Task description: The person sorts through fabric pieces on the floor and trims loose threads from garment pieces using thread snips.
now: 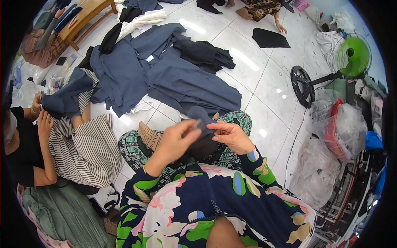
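Note:
Over my lap, my right hand point(232, 137) pinches the edge of a small slate-blue cloth piece point(199, 112) between thumb and fingers. My left hand point(175, 139) is closed close beside it, its fingertips blurred by motion. A small greyish bit shows at those fingertips, too smeared to name. Black cloth point(205, 149) lies beneath both hands, on green and black patterned fabric point(244, 124) covering my crossed legs. Beyond my knees, large slate-blue garments point(190, 84) are spread on the tiles, with a black garment point(202, 53) partly on top.
At the left sits a person in striped trousers point(87, 149), holding slate-blue cloth. A green fan point(353, 56) stands at the right, its cable running along the floor near plastic bags point(316, 173) and a red basket point(334, 132). Other people sit farther back by a wooden table point(89, 16).

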The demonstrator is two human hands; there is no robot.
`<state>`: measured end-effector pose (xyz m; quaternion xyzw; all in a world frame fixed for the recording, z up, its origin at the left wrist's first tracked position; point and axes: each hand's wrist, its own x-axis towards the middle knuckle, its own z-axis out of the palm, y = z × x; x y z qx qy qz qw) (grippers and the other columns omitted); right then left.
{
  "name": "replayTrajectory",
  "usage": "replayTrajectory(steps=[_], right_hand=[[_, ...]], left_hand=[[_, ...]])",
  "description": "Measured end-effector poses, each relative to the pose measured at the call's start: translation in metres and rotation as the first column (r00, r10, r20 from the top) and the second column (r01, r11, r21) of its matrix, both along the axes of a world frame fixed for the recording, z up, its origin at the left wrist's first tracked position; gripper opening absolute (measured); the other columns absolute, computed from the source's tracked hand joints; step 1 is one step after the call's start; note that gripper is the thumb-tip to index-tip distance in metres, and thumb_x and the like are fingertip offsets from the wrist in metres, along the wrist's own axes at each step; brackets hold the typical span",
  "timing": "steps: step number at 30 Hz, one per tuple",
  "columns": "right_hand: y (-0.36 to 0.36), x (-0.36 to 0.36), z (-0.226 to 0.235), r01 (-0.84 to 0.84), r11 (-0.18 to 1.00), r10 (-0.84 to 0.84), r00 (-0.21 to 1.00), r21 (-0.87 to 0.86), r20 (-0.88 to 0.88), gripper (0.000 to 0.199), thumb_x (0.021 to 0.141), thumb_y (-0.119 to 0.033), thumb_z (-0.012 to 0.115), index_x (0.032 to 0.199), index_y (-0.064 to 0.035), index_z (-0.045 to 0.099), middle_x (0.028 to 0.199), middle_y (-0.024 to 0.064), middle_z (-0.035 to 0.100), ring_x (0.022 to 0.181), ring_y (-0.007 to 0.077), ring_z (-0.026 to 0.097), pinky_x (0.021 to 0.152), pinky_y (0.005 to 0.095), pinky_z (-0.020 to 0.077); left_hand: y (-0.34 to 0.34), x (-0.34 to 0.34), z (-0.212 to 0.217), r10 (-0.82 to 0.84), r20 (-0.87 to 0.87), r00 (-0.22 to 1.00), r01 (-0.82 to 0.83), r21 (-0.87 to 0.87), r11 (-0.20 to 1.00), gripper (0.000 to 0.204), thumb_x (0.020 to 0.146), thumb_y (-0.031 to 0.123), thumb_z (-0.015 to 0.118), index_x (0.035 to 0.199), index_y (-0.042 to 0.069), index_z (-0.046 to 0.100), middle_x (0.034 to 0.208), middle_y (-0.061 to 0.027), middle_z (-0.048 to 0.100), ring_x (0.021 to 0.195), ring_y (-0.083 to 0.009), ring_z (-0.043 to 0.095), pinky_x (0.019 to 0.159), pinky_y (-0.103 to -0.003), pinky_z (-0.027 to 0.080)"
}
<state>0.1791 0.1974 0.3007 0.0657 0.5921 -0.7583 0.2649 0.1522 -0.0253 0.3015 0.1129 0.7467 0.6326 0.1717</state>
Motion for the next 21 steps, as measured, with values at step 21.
replayTrajectory(steps=[21], right_hand=[[-0.008,0.005,0.013,-0.074,0.980,0.090,0.993,0.183,-0.082,0.040,0.080,0.007,0.060,0.118,-0.0030,0.061,0.092,-0.0046,0.043,0.074,0.0024,0.048,0.062,0.0174,0.0381]], left_hand=[[0.014,0.016,-0.002,-0.247,-0.051,0.968,0.230,-0.222,0.948,0.028,0.084,0.026,0.063,0.096,0.001,0.066,0.069,-0.0161,0.061,0.058,-0.0279,0.056,0.056,-0.035,0.044]])
